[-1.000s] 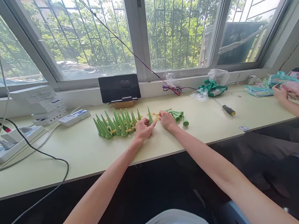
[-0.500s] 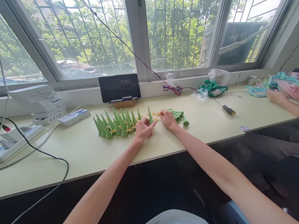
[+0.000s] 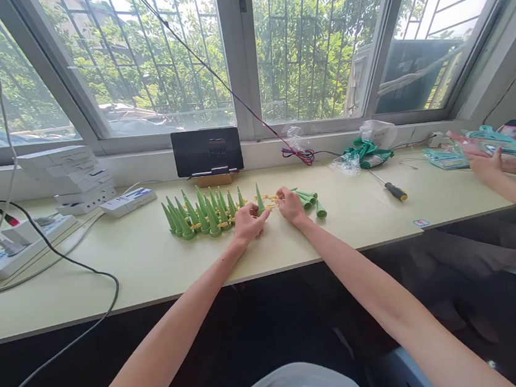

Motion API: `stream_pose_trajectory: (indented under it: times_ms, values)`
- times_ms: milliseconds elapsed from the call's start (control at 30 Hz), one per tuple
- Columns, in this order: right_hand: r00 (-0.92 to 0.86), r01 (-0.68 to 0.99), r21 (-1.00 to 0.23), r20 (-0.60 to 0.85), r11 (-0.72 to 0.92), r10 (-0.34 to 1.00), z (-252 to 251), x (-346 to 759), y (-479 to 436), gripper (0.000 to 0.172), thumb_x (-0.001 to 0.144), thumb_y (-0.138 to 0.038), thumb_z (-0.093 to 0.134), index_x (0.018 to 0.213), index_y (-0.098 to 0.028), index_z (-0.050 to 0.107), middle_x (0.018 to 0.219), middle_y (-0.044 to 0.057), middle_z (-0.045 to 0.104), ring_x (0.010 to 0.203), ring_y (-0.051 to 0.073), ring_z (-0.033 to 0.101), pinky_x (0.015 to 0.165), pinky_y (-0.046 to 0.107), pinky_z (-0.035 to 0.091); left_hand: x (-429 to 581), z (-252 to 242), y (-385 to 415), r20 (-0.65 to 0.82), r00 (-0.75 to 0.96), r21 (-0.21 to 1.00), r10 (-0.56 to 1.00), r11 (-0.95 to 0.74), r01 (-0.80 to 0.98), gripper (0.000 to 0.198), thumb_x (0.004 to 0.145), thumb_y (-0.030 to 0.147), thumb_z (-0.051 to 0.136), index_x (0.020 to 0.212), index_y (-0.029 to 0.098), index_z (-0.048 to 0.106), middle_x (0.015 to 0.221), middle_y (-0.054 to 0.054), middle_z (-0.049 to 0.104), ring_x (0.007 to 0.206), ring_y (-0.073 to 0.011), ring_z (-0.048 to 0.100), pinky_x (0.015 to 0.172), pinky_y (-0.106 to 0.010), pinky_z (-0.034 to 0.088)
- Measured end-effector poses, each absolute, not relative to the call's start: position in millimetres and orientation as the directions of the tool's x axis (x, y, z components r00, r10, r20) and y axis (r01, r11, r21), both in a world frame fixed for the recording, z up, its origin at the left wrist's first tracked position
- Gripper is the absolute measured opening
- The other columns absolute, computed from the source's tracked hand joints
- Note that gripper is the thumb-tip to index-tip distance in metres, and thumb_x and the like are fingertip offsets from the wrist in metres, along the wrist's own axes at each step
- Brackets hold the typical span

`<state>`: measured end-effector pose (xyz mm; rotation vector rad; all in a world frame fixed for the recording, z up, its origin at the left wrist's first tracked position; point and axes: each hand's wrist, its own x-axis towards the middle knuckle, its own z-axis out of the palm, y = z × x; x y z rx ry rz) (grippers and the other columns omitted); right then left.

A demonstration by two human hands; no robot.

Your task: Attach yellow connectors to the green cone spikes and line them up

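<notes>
L. hand: fingers closed round base of single upright green cone, approx. mid-table. R. hand: fingertips drawn together by small yellow pcs.; can't tell if gripping one. Standing cones grouped left, w/ yellow pcs. between. Loose cones lying right. Screwdriver farther right.

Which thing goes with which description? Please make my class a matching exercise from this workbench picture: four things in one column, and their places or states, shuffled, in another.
Things
1. Left hand
2. Loose green cones
3. Screwdriver
4. Dark screen

Descriptions
A. set on a brown stand
B. lying just beside the right hand
C. at the base of an upright green cone
D. has a black and yellow handle

Pairs: 1-C, 2-B, 3-D, 4-A
</notes>
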<state>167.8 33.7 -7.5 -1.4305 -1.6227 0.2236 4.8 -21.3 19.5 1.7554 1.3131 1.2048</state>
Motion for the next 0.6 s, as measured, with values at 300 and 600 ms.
stream_pose_trajectory:
  times_ms: [300,600]
  values:
    - [0.131,0.666,-0.671,0.535,0.326,0.835,-8.9,168.2,36.0,0.016,0.079,-0.011,0.049,0.09,-0.019,0.058,0.086,0.004,0.067,0.081,0.017,0.061,0.078,0.029,0.046,4.3,19.1,-20.0,0.307,0.09,0.857,0.948,-0.316,0.406,0.033,0.07,0.041,0.073,0.07,0.02,0.047,0.047,0.003,0.056,0.035,-0.0133,0.053,0.034,-0.022,0.036]
    - [0.125,0.71,-0.649,0.499,0.275,0.857,-7.8,168.1,35.1,0.016,0.08,-0.011,0.049,0.088,-0.019,0.06,0.083,0.004,0.067,0.078,0.017,0.061,0.076,0.028,0.045,4.0,19.0,-20.5,0.302,0.097,0.858,0.948,-0.315,0.405,0.031,0.072,0.04,0.071,0.072,0.02,0.048,0.049,0.003,0.057,0.035,-0.0132,0.053,0.032,-0.022,0.035]
